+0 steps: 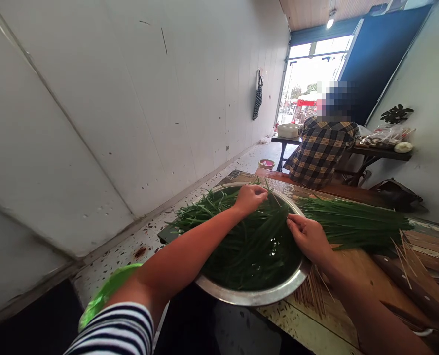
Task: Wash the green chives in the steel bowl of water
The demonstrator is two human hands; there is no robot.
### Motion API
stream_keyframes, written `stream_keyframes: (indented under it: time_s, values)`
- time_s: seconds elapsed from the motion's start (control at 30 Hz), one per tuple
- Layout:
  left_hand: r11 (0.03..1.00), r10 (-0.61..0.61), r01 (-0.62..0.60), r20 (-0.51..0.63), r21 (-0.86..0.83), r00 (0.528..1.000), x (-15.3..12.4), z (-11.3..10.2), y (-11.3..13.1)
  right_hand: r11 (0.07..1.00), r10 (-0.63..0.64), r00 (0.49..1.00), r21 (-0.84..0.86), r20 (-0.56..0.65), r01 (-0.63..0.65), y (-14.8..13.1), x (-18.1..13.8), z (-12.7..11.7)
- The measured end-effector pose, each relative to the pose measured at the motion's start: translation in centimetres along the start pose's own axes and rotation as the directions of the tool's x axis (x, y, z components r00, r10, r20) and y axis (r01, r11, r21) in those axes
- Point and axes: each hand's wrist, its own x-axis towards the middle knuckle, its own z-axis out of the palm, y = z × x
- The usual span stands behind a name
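Observation:
A wide metal basin point(237, 297) holds water and many long green chives point(241, 256), some hanging over its far left rim. Above its far side, my left hand point(251, 199) is closed in a pinch on chive leaves. My right hand point(310, 236) stands at the basin's right rim, thumb and fingers pinched on the edge of a chive bunch stretched across the water. Between the hands runs a thin pale stick point(276, 198), perhaps a skewer; which hand bears it I cannot tell. Beside the basin lies a flat pile of chives point(352, 222) on a wooden board.
Thin wooden skewers point(311, 296) lie by the basin's right rim, with more skewers point(404, 259) farther right. A green plastic-lined bin point(110, 288) stands lower left. Ahead sits a person in a plaid shirt point(321, 150) at another table with a white tub point(289, 130).

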Motion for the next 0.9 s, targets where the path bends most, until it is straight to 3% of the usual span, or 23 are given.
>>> stream_keyframes:
  time_s: [0.2,0.9]
  values:
    - [0.997,-0.072,0.072,0.001,0.025,0.997,0.30,0.01,-0.77,1.000,-0.020,1.000,0.005,-0.017,0.020,0.05,-0.10,0.05]
    - [1.000,-0.004,0.004,0.055,0.006,0.998,0.32,-0.12,-0.93,1.000,-0.003,0.999,-0.002,0.032,0.003,0.04,-0.22,-0.08]
